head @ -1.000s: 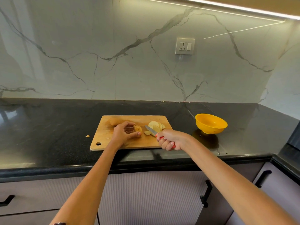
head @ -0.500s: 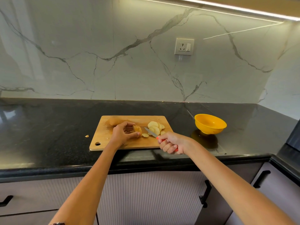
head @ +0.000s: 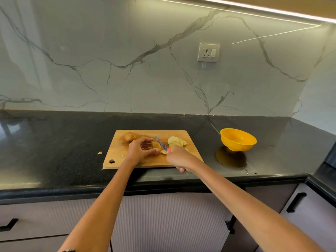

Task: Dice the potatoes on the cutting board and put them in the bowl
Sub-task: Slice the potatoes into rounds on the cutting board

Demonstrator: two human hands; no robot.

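A wooden cutting board (head: 127, 157) lies on the black counter. My left hand (head: 140, 150) grips a partly cut potato (head: 156, 144) in the middle of the board. My right hand (head: 179, 158) holds a red-handled knife (head: 161, 143), its blade set against the right side of that potato. A pile of pale potato slices (head: 176, 140) lies at the board's back right, and one slice (head: 164, 152) sits by the knife. A whole brown potato (head: 130, 136) rests at the board's back left. The yellow bowl (head: 237, 140) stands to the right of the board.
A small potato scrap (head: 99, 152) lies on the counter left of the board. The marble wall carries a socket (head: 208, 52). Drawers with black handles (head: 296, 202) run under the counter's front edge; the counter turns a corner at the far right.
My right hand has moved the knife left and forward, from beside the slices to the cut face of the held potato. My left hand has kept its hold.
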